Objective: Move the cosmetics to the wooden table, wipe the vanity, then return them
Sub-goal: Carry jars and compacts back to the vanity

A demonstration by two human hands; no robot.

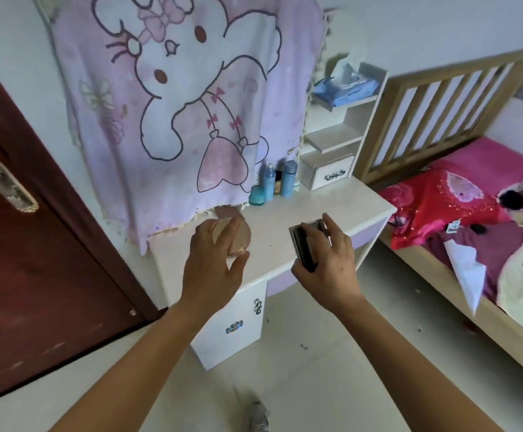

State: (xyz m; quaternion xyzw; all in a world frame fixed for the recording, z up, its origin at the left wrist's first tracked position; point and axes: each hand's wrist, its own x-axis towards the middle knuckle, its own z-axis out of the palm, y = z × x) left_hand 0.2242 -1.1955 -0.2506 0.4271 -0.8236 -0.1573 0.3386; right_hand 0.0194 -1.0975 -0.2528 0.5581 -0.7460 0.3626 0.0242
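My left hand (215, 263) grips a round pinkish compact (238, 236) just above the left part of the white vanity top (332, 207). My right hand (325, 263) holds a dark rectangular case with a shiny edge (304, 244) over the vanity's front edge. At the back of the vanity stand two blue bottles (289, 179), a small dark bottle (277, 182) between them and a teal jar (257, 196).
A pink cartoon blanket (173, 104) hangs over the vanity's mirror. White shelves (335, 138) on the right hold a wipes pack (344, 85). A dark red door (20, 244) stands at left, a wooden bed with pink bedding (472, 207) at right.
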